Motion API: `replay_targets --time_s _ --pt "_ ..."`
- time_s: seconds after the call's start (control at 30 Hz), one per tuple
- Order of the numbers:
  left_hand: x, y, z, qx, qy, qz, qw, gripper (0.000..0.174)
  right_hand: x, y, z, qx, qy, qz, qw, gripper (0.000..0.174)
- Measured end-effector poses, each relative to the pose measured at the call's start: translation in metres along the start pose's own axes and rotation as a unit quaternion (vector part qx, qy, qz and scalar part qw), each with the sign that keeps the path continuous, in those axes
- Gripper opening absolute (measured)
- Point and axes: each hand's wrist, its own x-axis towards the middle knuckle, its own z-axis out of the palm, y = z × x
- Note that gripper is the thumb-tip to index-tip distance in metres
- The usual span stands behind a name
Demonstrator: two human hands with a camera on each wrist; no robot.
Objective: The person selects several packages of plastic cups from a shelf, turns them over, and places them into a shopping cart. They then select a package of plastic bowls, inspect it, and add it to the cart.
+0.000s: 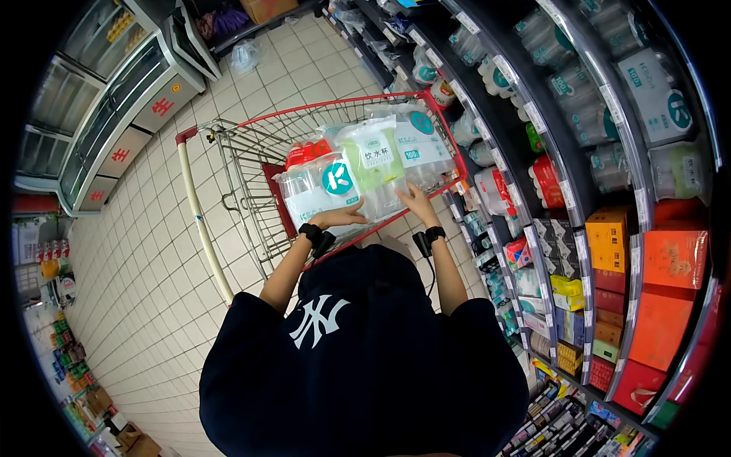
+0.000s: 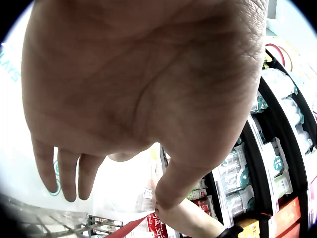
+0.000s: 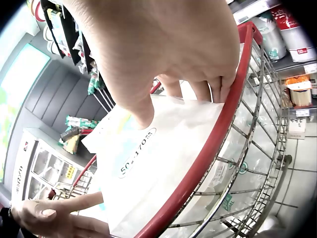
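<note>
A shopping cart (image 1: 266, 116) with a red rim holds several plastic-wrapped packs. Among them is a clear pack with a teal K logo (image 1: 336, 178), and a white and green pack of drinking cups (image 1: 375, 149) lies beside it. My left hand (image 1: 340, 217) rests over the near side of the K pack, its fingers extended. My right hand (image 1: 417, 204) is at the near end of the drinking-cup pack; in the right wrist view, the thumb (image 3: 142, 116) lies on the white wrapper (image 3: 163, 144) and the fingers go behind its edge.
Shelves (image 1: 525, 107) of cup packs and boxed goods line the right, close to the cart's red rim. On the left stand glass-fronted fridges (image 1: 99, 114). A plastic bag (image 1: 244, 56) lies on the tiled floor ahead, and the cart's pale handle (image 1: 202, 221) is on the left.
</note>
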Motion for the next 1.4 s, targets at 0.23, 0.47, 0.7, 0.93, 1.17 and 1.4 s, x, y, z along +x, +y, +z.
replay_targets --time_s 0.23,0.47,0.7,0.93,1.17,1.4 --pt "-0.003 0.012 -0.006 0.019 -0.061 -0.028 0.998 0.097 0.012 0.01 -0.008 -0.026 -0.014 0.029 0.999 0.055" --pt "0.006 -0.014 -0.022 0.1 0.046 0.059 0.992 0.076 0.016 0.002 -0.005 -0.001 -0.03 0.022 0.999 0.055" --pt "0.02 -0.015 -0.115 0.166 0.482 0.233 0.828 0.042 0.028 0.004 -0.004 -0.028 -0.02 0.013 0.999 0.053" --pt "0.015 -0.062 -0.167 0.258 0.433 -0.065 0.861 0.08 0.022 -0.028 -0.002 -0.09 0.01 0.026 0.996 0.065" --pt "-0.014 -0.037 -0.153 0.248 0.35 -0.149 0.891 0.09 0.029 -0.016 0.008 -0.146 0.024 0.023 0.989 0.074" --pt "-0.012 -0.058 -0.167 0.279 0.345 -0.145 0.885 0.083 0.038 0.013 0.017 -0.208 0.005 0.061 0.976 0.072"
